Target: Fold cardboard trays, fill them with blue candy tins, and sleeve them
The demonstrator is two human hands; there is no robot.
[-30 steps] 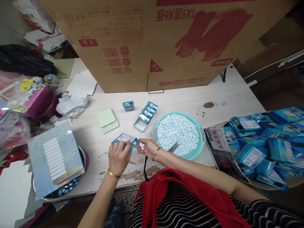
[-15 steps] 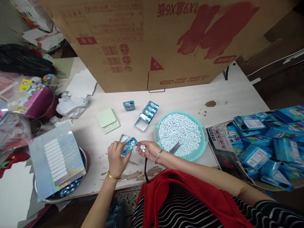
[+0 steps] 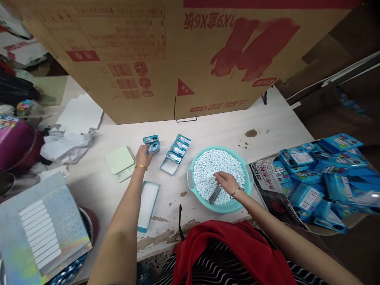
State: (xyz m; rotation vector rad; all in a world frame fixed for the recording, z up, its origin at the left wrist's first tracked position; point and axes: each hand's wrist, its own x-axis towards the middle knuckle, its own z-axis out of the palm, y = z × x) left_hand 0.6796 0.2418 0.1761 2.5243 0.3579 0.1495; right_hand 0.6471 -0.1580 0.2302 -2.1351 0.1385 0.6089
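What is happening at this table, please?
A person's left hand holds a small blue box close beside a second box on the table. The right hand is over the white pieces in a green bowl, next to a metal scoop; whether its fingertips hold anything is too small to tell. A scale stands to the left, and a carton of blue packets to the right.

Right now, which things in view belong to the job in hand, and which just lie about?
Apparently in use:
small blue printed box at left hand
round turquoise plastic basin of white pellets under right hand

Apparently lying about:
large brown cardboard carton
crumpled white sheet
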